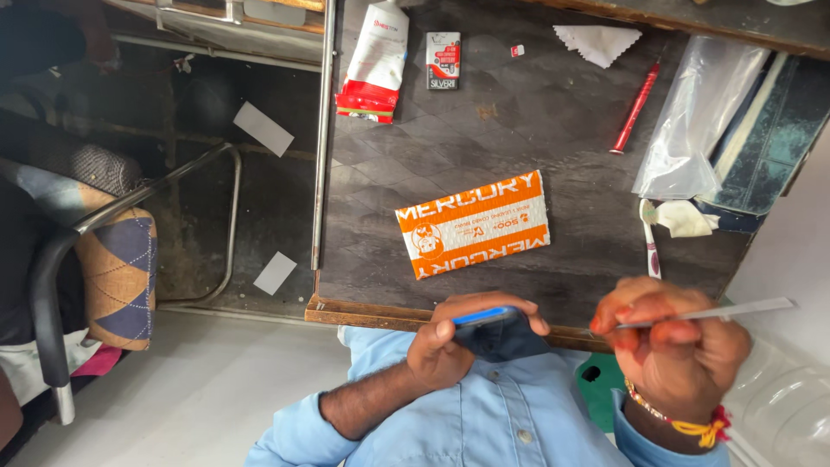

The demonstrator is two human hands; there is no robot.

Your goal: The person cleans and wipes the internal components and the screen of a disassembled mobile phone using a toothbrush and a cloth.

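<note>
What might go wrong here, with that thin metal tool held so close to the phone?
The right hand pinches a thin metal tool whose tip sits near the fingers; a slip might nick them or scratch the phone. The left hand holds the phone past the table's front edge, so if dropped it may fall to the floor rather than the tabletop.

The left hand point(450, 342) covers most of the blue-edged phone point(497, 333). The clear plastic container point(778, 398) is cut off at the right edge. The chair point(78, 259) runs off the left edge.
</note>
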